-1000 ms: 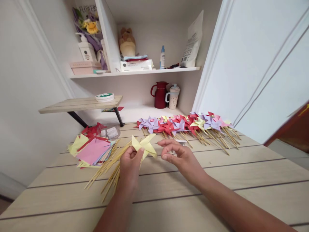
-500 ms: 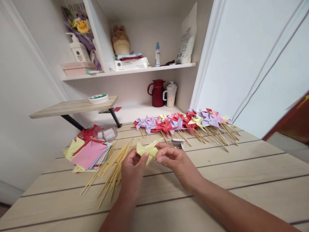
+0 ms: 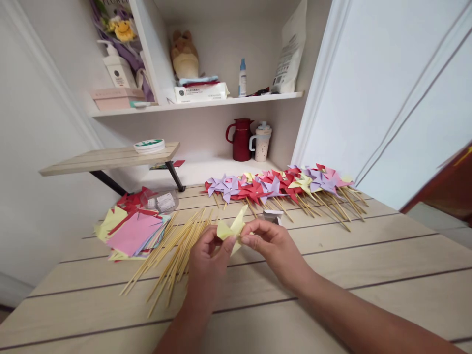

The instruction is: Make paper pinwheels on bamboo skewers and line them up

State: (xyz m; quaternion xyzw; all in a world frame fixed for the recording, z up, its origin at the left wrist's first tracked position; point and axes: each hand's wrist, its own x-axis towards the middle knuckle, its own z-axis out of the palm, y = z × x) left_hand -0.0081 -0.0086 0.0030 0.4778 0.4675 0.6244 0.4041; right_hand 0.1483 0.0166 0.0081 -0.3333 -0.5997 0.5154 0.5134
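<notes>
A yellow paper pinwheel [image 3: 232,229] is held just above the wooden table [image 3: 368,265], pinched from both sides. My left hand [image 3: 209,258] grips its left part. My right hand [image 3: 273,247] pinches its right side with thumb and fingertips. Left of my hands lies a loose bundle of bamboo sticks [image 3: 173,255]. Further left is a stack of coloured paper squares [image 3: 132,231], pink on top. A small white box [image 3: 272,215] sits just beyond my right hand.
A row of finished pinwheels on sticks [image 3: 280,187] lies across the far side of the table. A clear plastic bag [image 3: 162,200] lies behind the paper stack. A red jug [image 3: 241,139] and a speckled cup [image 3: 261,141] stand at the back. A small raised shelf [image 3: 110,157] is at left.
My right hand has closed in from open fingers onto the yellow pinwheel. The paper has been drawn together between both hands. The view has shifted slightly.
</notes>
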